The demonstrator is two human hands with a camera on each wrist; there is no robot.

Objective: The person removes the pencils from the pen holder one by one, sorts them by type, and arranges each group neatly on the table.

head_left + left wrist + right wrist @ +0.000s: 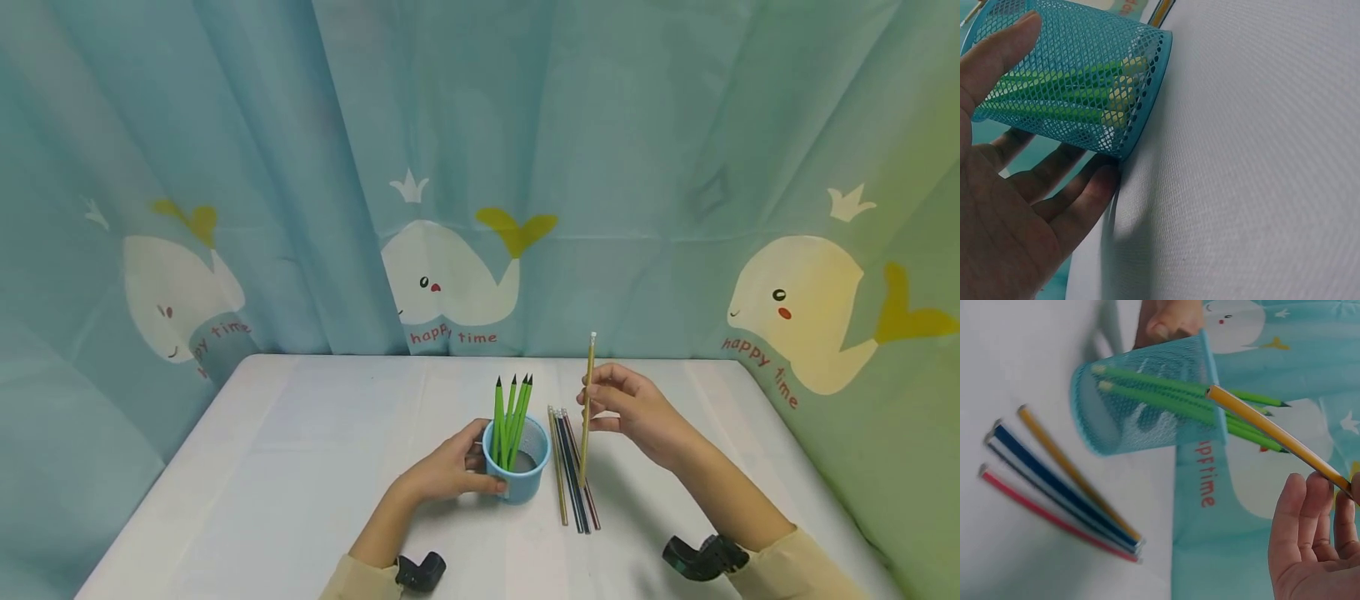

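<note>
A light blue mesh pencil cup (521, 487) stands upright on the table, with several green pencils (498, 429) leaning inside, dark tips up. My left hand (444, 468) grips the cup's side, thumb at the front and fingers curled behind. In the left wrist view, the pale ends of the green pencils (1079, 114) show through the mesh near the base. To the right of the cup, my right hand (637, 412) pinches a gold pencil (587, 442) and holds it nearly upright. Its lower end overlaps the cup's rim in the right wrist view.
Between the cup and my right hand, another gold pencil (558, 475), a dark blue pencil (1054, 475), a grey one and a red pencil (1041, 509) lie side by side on the white table (315, 467). A curtain with whales (600, 167) hangs behind.
</note>
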